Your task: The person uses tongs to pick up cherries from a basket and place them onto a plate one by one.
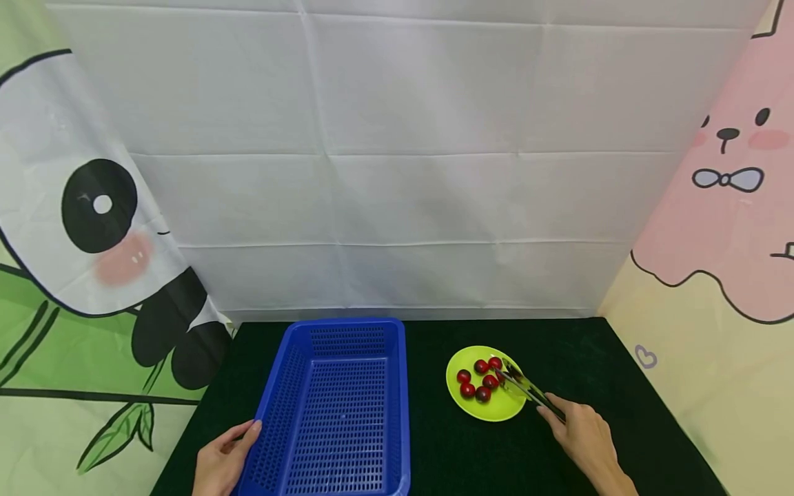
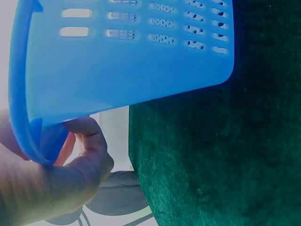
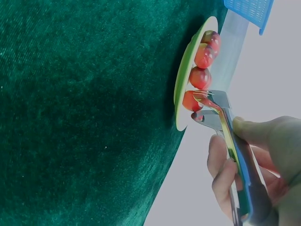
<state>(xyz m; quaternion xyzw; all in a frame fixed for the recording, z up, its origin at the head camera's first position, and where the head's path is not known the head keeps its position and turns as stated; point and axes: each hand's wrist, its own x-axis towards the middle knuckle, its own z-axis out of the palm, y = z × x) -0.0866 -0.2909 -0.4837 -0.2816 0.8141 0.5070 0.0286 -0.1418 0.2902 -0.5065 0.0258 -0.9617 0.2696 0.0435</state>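
Note:
My left hand [image 1: 223,460] grips the left rim of a blue plastic basket [image 1: 404,413], thumb and fingers pinching its edge; the basket [image 2: 117,70] fills the top of the left wrist view. My right hand [image 1: 583,434] holds metal tongs [image 1: 527,390], with the fingers wrapped round the arms. The tips of the tongs [image 3: 222,113] reach over a yellow-green plate [image 1: 496,411], right at the cherry tomatoes on its right side. Several dark red cherry tomatoes [image 1: 483,394] lie on the plate; one tomato [image 3: 191,100] is at the tongs' tips in the right wrist view.
A dark green cloth [image 1: 428,455] covers the table, and the basket stands left of the plate. Behind the table hangs a white sheet [image 1: 397,207]. A panda-print curtain [image 1: 99,275] is at the left, a pink bear-print one [image 1: 713,241] at the right.

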